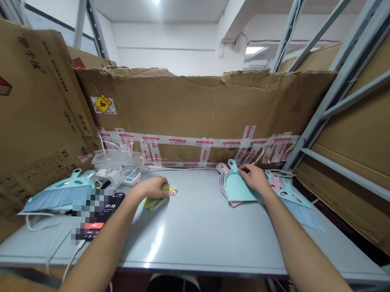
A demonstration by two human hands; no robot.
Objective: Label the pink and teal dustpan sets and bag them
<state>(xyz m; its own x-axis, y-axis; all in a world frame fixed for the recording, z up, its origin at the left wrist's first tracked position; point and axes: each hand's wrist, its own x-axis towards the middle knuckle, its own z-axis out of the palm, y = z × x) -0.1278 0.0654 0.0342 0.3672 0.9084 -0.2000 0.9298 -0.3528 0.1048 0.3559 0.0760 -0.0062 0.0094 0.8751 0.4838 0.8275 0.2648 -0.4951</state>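
My left hand (152,188) is closed on a small green and yellow packet (153,203), which rests on the grey table left of the middle. Farther right, my right hand (254,177) touches the top dustpan of a stack, its fingers bent at the pan's upper right edge. That top dustpan (240,188) is light teal; pink and teal ones show beneath it. Just right of my right wrist lie teal and pink brushes (296,203) with blue bristles, partly hidden by my forearm.
At the left lie a teal brush (61,193), a phone (111,205) with a cable, white adapters (110,175) and clear plastic bags (119,159). A taped cardboard wall (190,111) closes the back; metal shelf posts (328,96) stand at the right.
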